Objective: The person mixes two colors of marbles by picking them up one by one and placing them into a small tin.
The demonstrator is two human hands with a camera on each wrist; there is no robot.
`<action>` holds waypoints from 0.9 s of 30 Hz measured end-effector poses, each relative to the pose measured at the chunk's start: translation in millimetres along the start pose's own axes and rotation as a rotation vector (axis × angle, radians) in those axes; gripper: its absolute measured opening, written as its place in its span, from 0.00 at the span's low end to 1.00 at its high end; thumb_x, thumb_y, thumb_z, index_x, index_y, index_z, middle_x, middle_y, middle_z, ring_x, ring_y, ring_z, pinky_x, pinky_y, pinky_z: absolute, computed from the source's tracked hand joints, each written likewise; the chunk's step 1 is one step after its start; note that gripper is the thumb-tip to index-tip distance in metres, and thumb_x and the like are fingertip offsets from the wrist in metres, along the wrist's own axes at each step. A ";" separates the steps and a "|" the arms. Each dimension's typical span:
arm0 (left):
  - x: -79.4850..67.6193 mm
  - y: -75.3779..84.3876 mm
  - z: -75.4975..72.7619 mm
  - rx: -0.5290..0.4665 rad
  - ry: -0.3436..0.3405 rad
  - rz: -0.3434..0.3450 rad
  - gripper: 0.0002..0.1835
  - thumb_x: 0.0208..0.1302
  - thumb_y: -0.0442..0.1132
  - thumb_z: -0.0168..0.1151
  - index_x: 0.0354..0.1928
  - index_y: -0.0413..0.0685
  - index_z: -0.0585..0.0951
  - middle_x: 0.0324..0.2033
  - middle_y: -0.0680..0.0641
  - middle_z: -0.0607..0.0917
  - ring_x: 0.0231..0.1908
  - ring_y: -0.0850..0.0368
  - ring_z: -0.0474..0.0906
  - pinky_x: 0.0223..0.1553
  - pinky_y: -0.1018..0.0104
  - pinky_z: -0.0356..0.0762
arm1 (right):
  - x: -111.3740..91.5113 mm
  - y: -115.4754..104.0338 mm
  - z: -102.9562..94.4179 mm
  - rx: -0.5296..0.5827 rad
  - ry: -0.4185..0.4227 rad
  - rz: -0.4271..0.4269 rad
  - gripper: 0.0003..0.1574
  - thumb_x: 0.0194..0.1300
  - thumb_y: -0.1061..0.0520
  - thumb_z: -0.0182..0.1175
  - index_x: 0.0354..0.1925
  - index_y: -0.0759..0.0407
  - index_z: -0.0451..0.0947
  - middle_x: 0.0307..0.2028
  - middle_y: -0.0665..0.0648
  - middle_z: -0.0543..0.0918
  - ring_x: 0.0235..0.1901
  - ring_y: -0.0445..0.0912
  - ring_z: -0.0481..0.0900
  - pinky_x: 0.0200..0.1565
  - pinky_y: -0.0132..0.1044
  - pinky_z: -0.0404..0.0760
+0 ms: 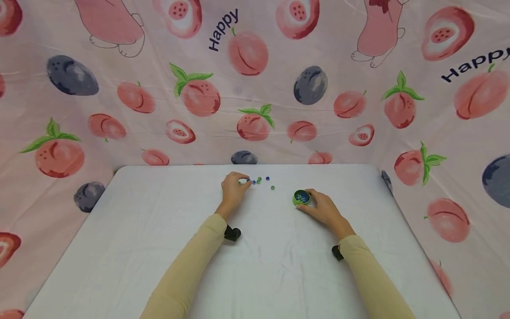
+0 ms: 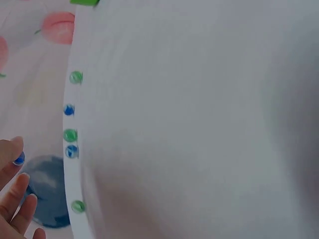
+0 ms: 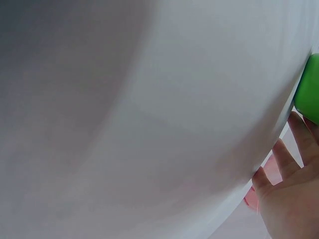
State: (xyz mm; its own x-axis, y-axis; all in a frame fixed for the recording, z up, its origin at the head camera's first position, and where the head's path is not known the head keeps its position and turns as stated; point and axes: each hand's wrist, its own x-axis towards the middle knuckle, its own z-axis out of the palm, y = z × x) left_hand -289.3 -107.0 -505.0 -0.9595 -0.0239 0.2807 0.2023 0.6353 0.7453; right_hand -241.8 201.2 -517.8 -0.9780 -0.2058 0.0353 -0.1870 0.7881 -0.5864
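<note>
In the head view my left hand [image 1: 234, 188] is at the far part of the table, among loose glass marbles. Between its thumb and forefinger it pinches a blue marble [image 2: 20, 158], seen at the left of the left wrist view. Close by lie a green marble [image 1: 272, 188], a blue marble [image 1: 268, 178] and several others in a loose row. Farther right, my right hand [image 1: 323, 209] grips a small green bowl [image 1: 295, 200] from its right side, thumb on the near side. Blue and green marbles lie inside the bowl.
A white-covered table [image 1: 263, 266] lies under both hands. Behind it and along its sides hangs a pink cloth [image 1: 279, 93] printed with fruit. A black wrist camera [image 1: 233, 233] sits at the left sleeve, another [image 1: 337, 253] at the right one.
</note>
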 end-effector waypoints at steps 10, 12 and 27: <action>-5.1 20.4 16.2 -0.021 -0.033 0.046 0.12 0.67 0.37 0.74 0.47 0.38 0.91 0.50 0.38 0.88 0.57 0.39 0.81 0.63 0.37 0.69 | 1.4 0.3 -0.6 -0.007 0.008 -0.020 0.43 0.69 0.44 0.72 0.71 0.66 0.72 0.65 0.69 0.80 0.68 0.64 0.75 0.71 0.60 0.71; -6.3 24.1 19.2 -0.034 -0.038 0.056 0.12 0.66 0.37 0.74 0.47 0.38 0.91 0.50 0.37 0.88 0.57 0.39 0.80 0.63 0.37 0.68 | 1.7 0.3 -0.8 -0.011 0.010 -0.023 0.43 0.69 0.44 0.72 0.70 0.67 0.72 0.65 0.69 0.80 0.68 0.65 0.75 0.71 0.60 0.71; -14.4 44.2 39.5 -0.066 -0.078 0.129 0.11 0.66 0.36 0.74 0.46 0.36 0.91 0.49 0.37 0.88 0.56 0.38 0.81 0.61 0.36 0.71 | 1.3 1.9 0.1 -0.025 0.008 -0.003 0.44 0.69 0.43 0.72 0.70 0.67 0.72 0.65 0.69 0.80 0.68 0.65 0.76 0.71 0.60 0.71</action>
State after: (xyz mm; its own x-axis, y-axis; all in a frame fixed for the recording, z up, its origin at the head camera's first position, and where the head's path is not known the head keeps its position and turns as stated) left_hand -274.3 -48.1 -500.0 -0.9366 0.1162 0.3304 0.3344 0.5772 0.7450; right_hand -243.5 202.4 -518.9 -0.9781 -0.2034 0.0439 -0.1921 0.8017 -0.5660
